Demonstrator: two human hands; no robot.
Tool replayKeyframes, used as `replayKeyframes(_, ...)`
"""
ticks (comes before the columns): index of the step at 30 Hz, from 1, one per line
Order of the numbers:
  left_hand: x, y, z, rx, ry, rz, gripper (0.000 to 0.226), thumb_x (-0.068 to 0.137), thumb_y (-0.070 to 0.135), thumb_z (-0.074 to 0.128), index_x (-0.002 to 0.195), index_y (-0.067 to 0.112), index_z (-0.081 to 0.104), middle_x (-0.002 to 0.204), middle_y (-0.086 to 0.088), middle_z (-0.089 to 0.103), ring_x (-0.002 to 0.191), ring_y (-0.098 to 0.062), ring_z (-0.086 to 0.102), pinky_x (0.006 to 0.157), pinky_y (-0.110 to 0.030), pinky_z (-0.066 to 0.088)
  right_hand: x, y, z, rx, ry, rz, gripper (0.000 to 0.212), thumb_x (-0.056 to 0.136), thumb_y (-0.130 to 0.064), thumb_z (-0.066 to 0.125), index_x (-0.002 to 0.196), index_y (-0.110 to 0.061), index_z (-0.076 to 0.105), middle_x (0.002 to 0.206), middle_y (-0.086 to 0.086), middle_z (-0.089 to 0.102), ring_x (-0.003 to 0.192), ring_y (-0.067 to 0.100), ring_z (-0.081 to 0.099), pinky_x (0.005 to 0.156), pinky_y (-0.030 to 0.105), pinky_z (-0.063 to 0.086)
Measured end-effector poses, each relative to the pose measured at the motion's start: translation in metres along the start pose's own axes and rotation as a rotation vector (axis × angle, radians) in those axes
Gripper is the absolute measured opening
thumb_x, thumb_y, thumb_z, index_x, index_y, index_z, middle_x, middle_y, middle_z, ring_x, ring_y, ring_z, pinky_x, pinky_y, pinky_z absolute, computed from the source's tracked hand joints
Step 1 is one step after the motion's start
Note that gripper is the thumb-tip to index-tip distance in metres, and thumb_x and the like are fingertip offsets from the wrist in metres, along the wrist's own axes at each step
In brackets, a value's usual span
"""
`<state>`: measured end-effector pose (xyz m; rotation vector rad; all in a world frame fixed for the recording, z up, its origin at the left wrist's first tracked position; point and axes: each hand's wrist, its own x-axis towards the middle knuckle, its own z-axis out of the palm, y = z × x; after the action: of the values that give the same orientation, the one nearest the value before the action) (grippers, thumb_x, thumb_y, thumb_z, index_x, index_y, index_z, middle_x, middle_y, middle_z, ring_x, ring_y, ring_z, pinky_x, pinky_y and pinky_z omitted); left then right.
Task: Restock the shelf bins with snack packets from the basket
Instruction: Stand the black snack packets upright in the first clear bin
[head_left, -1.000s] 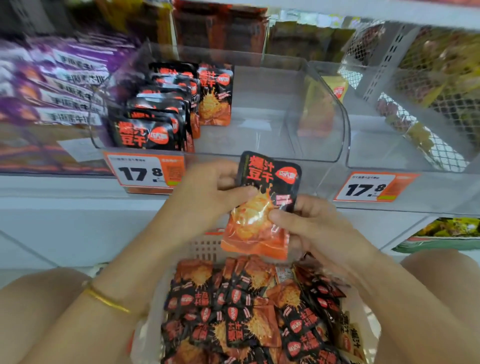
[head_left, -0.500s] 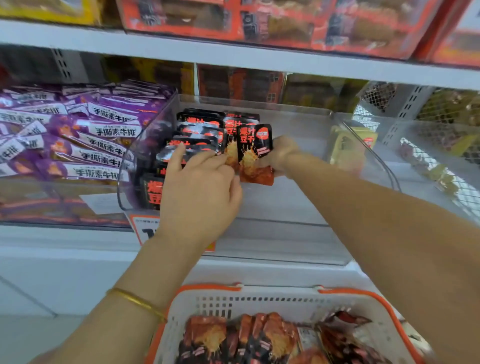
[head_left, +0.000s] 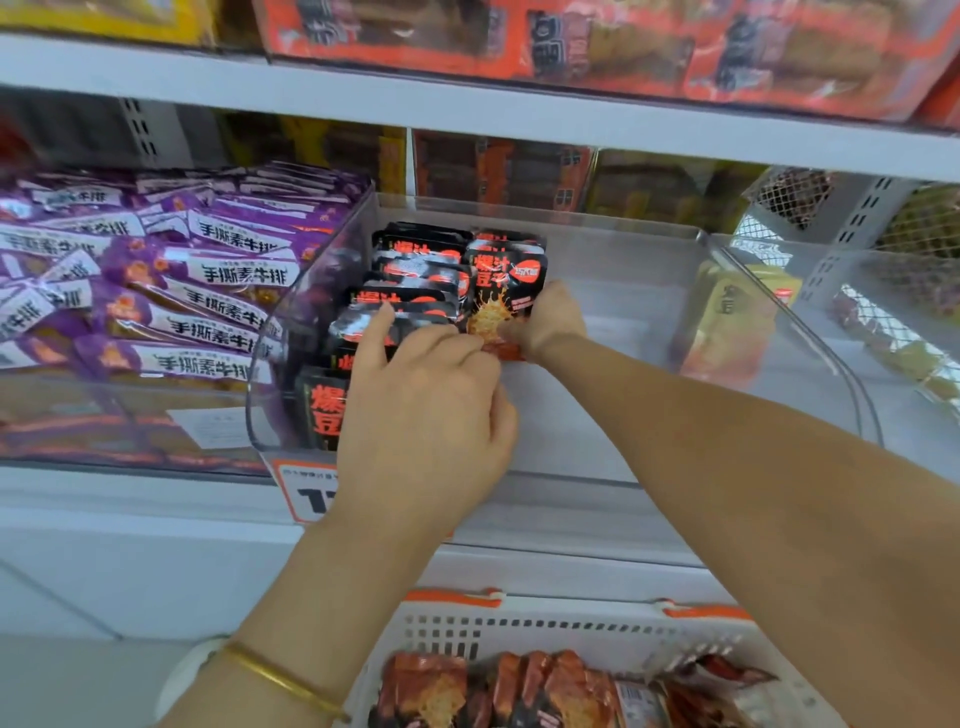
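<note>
Packet (head_left: 503, 291) is upright inside the bin (head_left: 623, 228), toward its back edge, pressed right up against the right side of the row (head_left: 410, 291) that runs along the bin's left wall. It's a glossy foil pouch, flat and rectangular, black on top with red characters and a round red logo, going orange at the bottom with a picture of something stringy and golden.

Right hand (head_left: 548, 322) is clamped on the packet's lower right corner, fingers curled round the crinkly edge. Left hand (head_left: 426, 410) has its index finger out straight, tip resting on top of the row; the other fingers are curled in by the packet's bottom edge, and I honestly can't tell if they're gripping anything. There's a thin gold bangle (head_left: 280, 675) on that wrist.

The bin is clear hard plastic with rounded front corners, and its right half is bare floor. The row is the same shiny black pouches, standing front to back. A price tag (head_left: 306, 493) with an orange border sits on the shelf edge below the bin's front left corner.

The basket (head_left: 571, 629) down below is white slotted plastic with an orange rim, with more of those pouches (head_left: 493, 686) inside. Purple wrappers (head_left: 208, 291) are heaped in the next bin on the left, and a yellow pouch (head_left: 727, 322) shows blurry through the wall on the right.
</note>
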<state>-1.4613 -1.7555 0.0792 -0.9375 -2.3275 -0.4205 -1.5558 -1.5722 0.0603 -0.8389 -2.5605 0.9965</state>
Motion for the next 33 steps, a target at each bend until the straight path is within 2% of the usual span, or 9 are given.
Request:
replayKeyframes(7, -0.003, 0.007, -0.009, -0.012, 0.285, 0.086, 0.024, 0.090, 0.020, 0.049, 0.078, 0.014, 0.068, 0.093, 0.005, 0.071, 0.089, -0.024, 0.061, 0.097, -0.039, 0.033, -0.037, -0.013, -0.051, 0.057, -0.118, -0.019, 0.042, 0.077, -0.014, 0.075, 0.104, -0.005, 0.044, 0.115, 0.020, 0.059, 0.104, 0.033, 0.062, 0.088, 0.042, 0.054)
replayKeyframes(12, -0.035, 0.049, -0.024, -0.137, 0.474, 0.226, 0.026, 0.091, 0.018, 0.049, 0.079, 0.012, 0.071, 0.095, 0.005, 0.071, 0.084, -0.024, 0.055, 0.081, -0.037, 0.032, -0.171, 0.013, -0.141, 0.396, -0.111, -0.273, 0.023, 0.085, 0.005, 0.063, 0.087, -0.011, 0.046, 0.073, 0.014, 0.058, 0.059, 0.024, 0.066, 0.056, 0.037, 0.057)
replayKeyframes(18, -0.089, 0.104, 0.010, -0.216, -0.082, 0.283, 0.026, 0.086, 0.023, 0.046, 0.070, 0.015, 0.066, 0.081, 0.007, 0.069, 0.079, -0.023, 0.059, 0.076, -0.035, 0.032, -0.235, 0.151, -0.142, 0.024, -0.583, 0.189, 0.015, 0.086, 0.002, 0.061, 0.078, -0.009, 0.055, 0.070, 0.013, 0.058, 0.062, 0.027, 0.063, 0.065, 0.037, 0.057)
replayKeyframes(21, -0.106, 0.121, 0.033, -0.166, -0.313, 0.324, 0.029, 0.085, 0.027, 0.042, 0.067, 0.018, 0.063, 0.073, 0.008, 0.065, 0.078, -0.021, 0.058, 0.077, -0.034, 0.032, -0.223, 0.215, -0.100, -0.374, -0.530, 0.277, 0.023, 0.091, -0.016, 0.056, 0.070, -0.021, 0.049, 0.072, 0.000, 0.048, 0.083, 0.018, 0.056, 0.069, 0.026, 0.041)
replayKeyframes(23, -0.112, 0.126, 0.043, -0.159, -0.407, 0.346, 0.032, 0.086, 0.028, 0.038, 0.068, 0.019, 0.062, 0.071, 0.008, 0.064, 0.077, -0.020, 0.056, 0.077, -0.035, 0.034, -0.222, 0.248, -0.070, -0.494, -0.515, 0.314, 0.011, 0.092, -0.013, 0.051, 0.093, -0.011, 0.061, 0.090, 0.005, 0.059, 0.092, 0.021, 0.059, 0.069, 0.028, 0.045)
replayKeyframes(25, -0.118, 0.128, 0.050, -0.172, -0.492, 0.352, 0.036, 0.087, 0.030, 0.034, 0.069, 0.019, 0.063, 0.072, 0.008, 0.064, 0.078, -0.020, 0.056, 0.077, -0.037, 0.040, -0.229, 0.278, -0.045, -0.674, -0.615, 0.341, 0.033, 0.093, -0.011, 0.046, 0.124, -0.006, 0.055, 0.116, 0.011, 0.063, 0.107, 0.029, 0.059, 0.085, 0.037, 0.048)
replayKeyframes(27, -0.123, 0.129, 0.054, -0.193, -0.537, 0.359, 0.037, 0.087, 0.031, 0.032, 0.068, 0.019, 0.062, 0.070, 0.008, 0.063, 0.077, -0.019, 0.057, 0.074, -0.037, 0.045, -0.239, 0.295, -0.030, -0.762, -0.661, 0.357, 0.032, 0.094, -0.011, 0.046, 0.124, -0.009, 0.056, 0.124, 0.011, 0.060, 0.115, 0.030, 0.056, 0.093, 0.040, 0.045)
replayKeyframes(31, -0.126, 0.126, 0.060, -0.201, -0.587, 0.369, 0.042, 0.088, 0.035, 0.028, 0.075, 0.022, 0.066, 0.077, 0.009, 0.065, 0.081, -0.017, 0.057, 0.074, -0.035, 0.046, -0.238, 0.283, -0.020, -0.683, -0.611, 0.302, 0.027, 0.094, -0.009, 0.047, 0.117, -0.010, 0.061, 0.119, 0.011, 0.061, 0.109, 0.030, 0.057, 0.086, 0.038, 0.047)
replayKeyframes(33, -0.125, 0.127, 0.059, -0.189, -0.660, 0.377, 0.045, 0.089, 0.040, 0.025, 0.091, 0.023, 0.067, 0.094, 0.009, 0.066, 0.094, -0.016, 0.056, 0.080, -0.035, 0.044, -0.227, 0.260, -0.026, -0.590, -0.620, 0.265, 0.019, 0.094, -0.007, 0.043, 0.098, -0.013, 0.060, 0.108, 0.012, 0.064, 0.085, 0.023, 0.060, 0.076, 0.037, 0.048)
